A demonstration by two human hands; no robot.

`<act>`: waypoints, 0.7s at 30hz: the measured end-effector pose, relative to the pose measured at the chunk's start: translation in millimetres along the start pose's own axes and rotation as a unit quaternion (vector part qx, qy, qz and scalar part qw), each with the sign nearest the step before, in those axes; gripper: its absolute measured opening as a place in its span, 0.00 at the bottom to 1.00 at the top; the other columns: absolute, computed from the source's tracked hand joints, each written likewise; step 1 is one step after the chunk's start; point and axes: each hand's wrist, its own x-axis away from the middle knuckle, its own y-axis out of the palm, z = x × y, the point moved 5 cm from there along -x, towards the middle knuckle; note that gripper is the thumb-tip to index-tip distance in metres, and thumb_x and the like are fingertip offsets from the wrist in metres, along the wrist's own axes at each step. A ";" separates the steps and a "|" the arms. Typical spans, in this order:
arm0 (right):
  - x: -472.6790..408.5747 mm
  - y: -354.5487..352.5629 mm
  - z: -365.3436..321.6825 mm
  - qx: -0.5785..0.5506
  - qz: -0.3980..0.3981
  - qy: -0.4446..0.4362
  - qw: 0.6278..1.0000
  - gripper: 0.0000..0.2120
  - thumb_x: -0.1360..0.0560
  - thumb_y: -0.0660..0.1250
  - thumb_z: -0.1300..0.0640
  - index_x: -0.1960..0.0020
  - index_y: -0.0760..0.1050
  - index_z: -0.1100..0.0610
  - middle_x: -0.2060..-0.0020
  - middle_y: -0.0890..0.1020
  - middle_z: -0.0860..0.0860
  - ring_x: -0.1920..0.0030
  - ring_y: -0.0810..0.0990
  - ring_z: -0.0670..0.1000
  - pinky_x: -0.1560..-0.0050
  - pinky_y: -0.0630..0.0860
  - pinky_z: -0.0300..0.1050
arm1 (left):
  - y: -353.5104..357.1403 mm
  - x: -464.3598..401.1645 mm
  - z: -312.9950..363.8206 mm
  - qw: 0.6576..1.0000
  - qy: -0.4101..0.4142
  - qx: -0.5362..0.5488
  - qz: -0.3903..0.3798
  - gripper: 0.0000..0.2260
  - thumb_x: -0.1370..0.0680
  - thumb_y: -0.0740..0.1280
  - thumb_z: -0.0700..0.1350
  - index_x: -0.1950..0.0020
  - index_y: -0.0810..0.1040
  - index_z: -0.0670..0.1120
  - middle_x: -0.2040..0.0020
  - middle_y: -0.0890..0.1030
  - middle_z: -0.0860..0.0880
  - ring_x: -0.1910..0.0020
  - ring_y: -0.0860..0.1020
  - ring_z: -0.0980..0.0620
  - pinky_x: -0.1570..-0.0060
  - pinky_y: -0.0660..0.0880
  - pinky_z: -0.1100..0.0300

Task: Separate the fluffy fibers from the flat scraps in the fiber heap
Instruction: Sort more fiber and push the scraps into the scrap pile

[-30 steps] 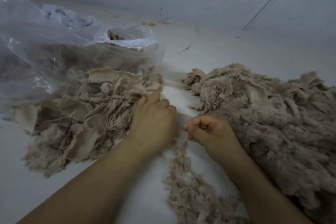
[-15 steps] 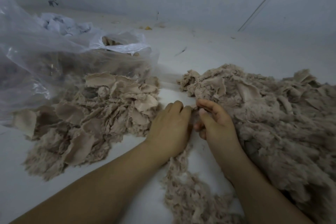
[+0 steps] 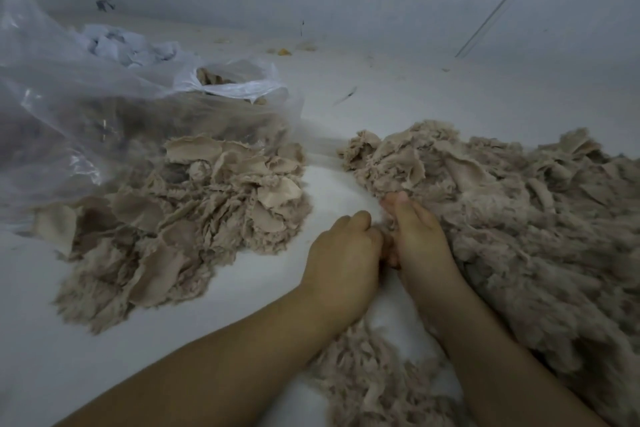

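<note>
A big tan fiber heap (image 3: pixel 519 225) fills the right side of the white surface. My left hand (image 3: pixel 343 253) and my right hand (image 3: pixel 417 239) meet at its near left edge. The left hand's fingers are curled, and a fiber tuft (image 3: pixel 383 229) shows between the two hands. The right hand's fingertips reach into the heap's edge and pinch fibers there. A pile of flat scraps (image 3: pixel 194 215) lies to the left, apart from both hands. A small fluffy pile (image 3: pixel 367 378) lies between my forearms, near the bottom edge.
A clear plastic bag (image 3: pixel 104 107) holding more tan material lies at the back left, its mouth (image 3: pixel 239 80) open toward the middle. Crumpled white paper (image 3: pixel 124 45) lies behind it. A grey wall closes the far side. A bare white strip (image 3: pixel 325 184) separates the two piles.
My left hand has left the scrap pile and moved right to join the right hand. My right hand has moved forward from the bare strip into the heap's edge.
</note>
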 end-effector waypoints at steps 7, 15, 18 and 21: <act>-3.5 -3.9 3.5 -0.026 -0.009 0.024 0.999 0.11 0.17 0.57 0.47 0.44 0.75 0.48 0.75 0.79 0.47 0.80 0.70 0.43 0.80 0.66 0.35 | -18.6 39.7 -14.0 0.966 -0.072 0.240 0.059 0.17 0.24 0.65 0.35 0.70 0.65 0.46 0.69 0.67 0.54 0.69 0.67 0.60 0.68 0.64 0.68; 4.3 1.5 -4.4 0.068 -0.059 -0.066 0.994 0.10 0.24 0.69 0.65 0.50 0.77 0.50 0.53 0.81 0.51 0.63 0.78 0.44 0.69 0.72 0.33 | -10.0 2.4 -45.9 0.875 -0.238 0.409 0.105 0.06 0.22 0.66 0.35 0.59 0.76 0.40 0.64 0.79 0.41 0.66 0.79 0.43 0.71 0.78 0.50; 7.4 4.2 -8.1 0.040 -0.063 -0.060 0.995 0.03 0.23 0.70 0.58 0.53 0.76 0.56 0.65 0.80 0.50 0.69 0.76 0.46 0.72 0.72 0.35 | -15.5 4.8 -42.5 0.894 -0.163 0.379 0.173 0.07 0.22 0.68 0.35 0.57 0.82 0.45 0.61 0.80 0.49 0.62 0.78 0.53 0.61 0.76 0.57; 13.0 12.4 -11.5 0.033 -0.122 -0.057 0.990 0.17 0.27 0.68 0.46 0.53 0.79 0.61 0.64 0.84 0.56 0.65 0.81 0.51 0.68 0.76 0.42 | -20.4 5.4 -31.9 0.927 -0.059 0.316 0.191 0.09 0.25 0.66 0.30 0.57 0.83 0.41 0.59 0.76 0.48 0.58 0.75 0.56 0.58 0.72 0.65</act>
